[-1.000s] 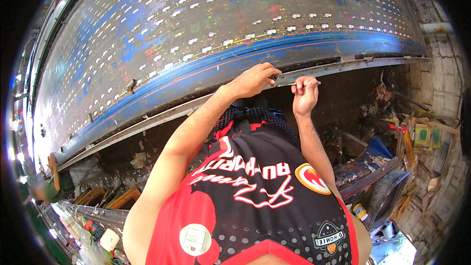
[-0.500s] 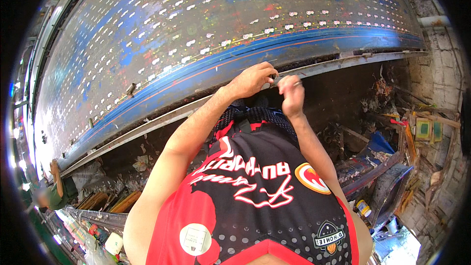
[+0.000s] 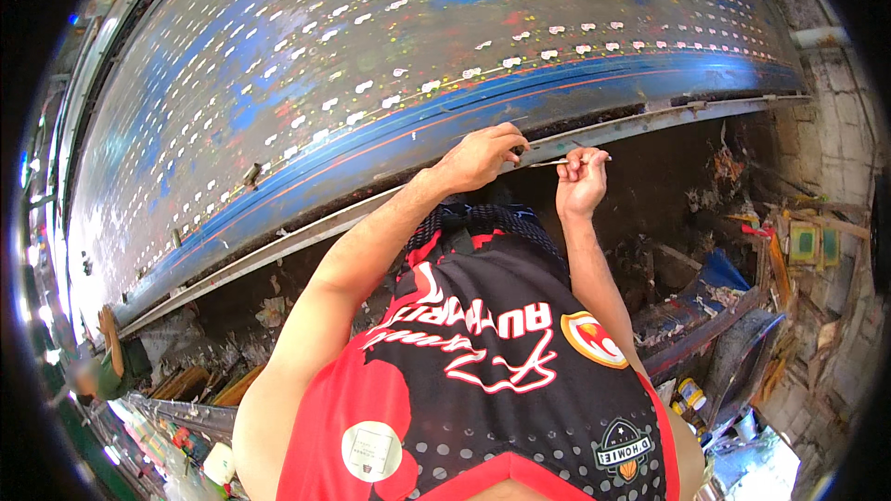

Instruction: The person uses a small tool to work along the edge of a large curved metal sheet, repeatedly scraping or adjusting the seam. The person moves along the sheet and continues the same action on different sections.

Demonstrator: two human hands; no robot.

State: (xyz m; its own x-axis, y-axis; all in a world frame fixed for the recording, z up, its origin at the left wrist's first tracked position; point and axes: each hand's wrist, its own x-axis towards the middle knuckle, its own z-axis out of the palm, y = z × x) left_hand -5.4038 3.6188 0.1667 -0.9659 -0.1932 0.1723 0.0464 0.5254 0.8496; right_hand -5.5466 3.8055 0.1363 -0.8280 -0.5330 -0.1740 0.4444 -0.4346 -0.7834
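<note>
My left hand [image 3: 481,158] is closed at the metal rail [image 3: 371,197] along the near edge of a long printing table [image 3: 520,117]. Its thumb and fingers pinch a small dark piece at the rail, mostly hidden by the fingers. To its right, my right hand [image 3: 583,184] is closed in a pinch on a thin, pale stick-like tool [image 3: 546,164], which lies roughly along the rail and points toward the left fingertips. Whether its tip touches the dark piece cannot be told. Rows of small white printed shapes cover the dark, blue-smeared tabletop.
A small metal peg [image 3: 251,174] stands on the tabletop to the left, with another [image 3: 175,237] beyond it. At the far left a co-worker's hand [image 3: 108,321] rests on the table edge. Wood scraps, frames [image 3: 814,245] and a yellow-labelled container [image 3: 691,394] lie on the right.
My right hand has moved right, away from my left hand, and the thin tool in it now shows clearly. My left hand stays at the rail with hardly any shift.
</note>
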